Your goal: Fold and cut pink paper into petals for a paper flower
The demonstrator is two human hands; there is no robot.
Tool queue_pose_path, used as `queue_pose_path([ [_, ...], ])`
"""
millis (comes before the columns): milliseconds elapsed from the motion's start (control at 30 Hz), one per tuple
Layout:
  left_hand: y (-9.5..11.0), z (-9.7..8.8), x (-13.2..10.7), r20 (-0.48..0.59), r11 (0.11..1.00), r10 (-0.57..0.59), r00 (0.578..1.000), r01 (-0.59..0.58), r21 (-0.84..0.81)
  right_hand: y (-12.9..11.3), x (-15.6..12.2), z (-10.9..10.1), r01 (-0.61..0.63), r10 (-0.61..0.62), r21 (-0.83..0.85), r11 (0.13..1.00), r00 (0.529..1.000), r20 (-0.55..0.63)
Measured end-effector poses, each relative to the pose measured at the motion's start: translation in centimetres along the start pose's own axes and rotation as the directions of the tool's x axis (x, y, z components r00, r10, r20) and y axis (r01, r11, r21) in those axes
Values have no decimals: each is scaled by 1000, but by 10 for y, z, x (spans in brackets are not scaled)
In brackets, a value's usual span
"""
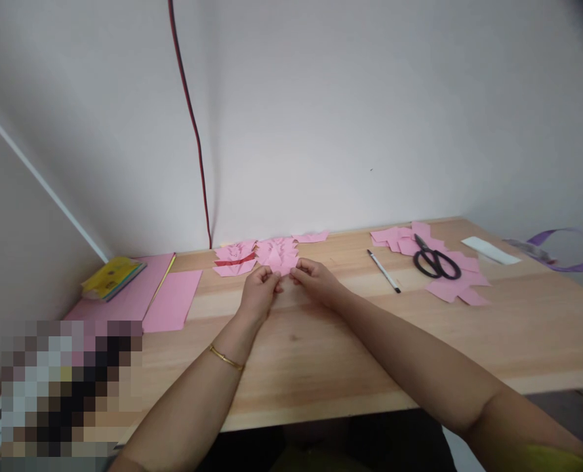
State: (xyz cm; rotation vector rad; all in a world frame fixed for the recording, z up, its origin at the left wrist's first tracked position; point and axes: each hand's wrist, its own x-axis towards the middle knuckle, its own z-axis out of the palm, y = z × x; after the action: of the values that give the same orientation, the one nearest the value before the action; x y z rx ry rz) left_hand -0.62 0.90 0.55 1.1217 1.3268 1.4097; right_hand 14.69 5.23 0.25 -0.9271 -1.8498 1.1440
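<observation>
My left hand (259, 290) and my right hand (315, 278) meet at the middle of the wooden table (370, 341), fingers pinched together on a small piece of folded pink paper (284, 267). Just behind the hands lies a row of folded pink paper shapes (256, 252). A gold bangle (226, 358) sits on my left wrist.
Large pink sheets (170, 301) and a yellow pad (111, 275) lie at the left. A pen (383, 270), black scissors (436, 261) on pink paper scraps (456, 288), a white strip (490, 250) and purple ribbon (566, 249) lie at the right. A red cable (193, 124) runs down the wall.
</observation>
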Motion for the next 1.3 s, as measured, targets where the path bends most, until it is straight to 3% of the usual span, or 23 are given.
queue_pose_path([
  [267,-6,0,2,21,999,-30,999,30,-36,-1,0,1,-1,0,-23,1000,1000,-19],
  [500,0,-2,-1,74,997,-37,997,33,67,5,1,5,36,-35,133,990,999,-11],
  [667,3,-3,-3,77,984,-60,995,46,171,10,2,5,48,-47,118,992,999,-12],
  [833,6,-1,-3,66,993,7,998,-15,119,7,1,4,29,-25,89,996,999,-45],
  [1033,7,0,-5,102,992,-49,994,37,124,0,-2,3,17,-16,52,999,999,-29],
  [1300,13,2,-6,26,988,77,997,-80,132,-4,-3,3,-9,9,-6,1000,1000,-1],
])
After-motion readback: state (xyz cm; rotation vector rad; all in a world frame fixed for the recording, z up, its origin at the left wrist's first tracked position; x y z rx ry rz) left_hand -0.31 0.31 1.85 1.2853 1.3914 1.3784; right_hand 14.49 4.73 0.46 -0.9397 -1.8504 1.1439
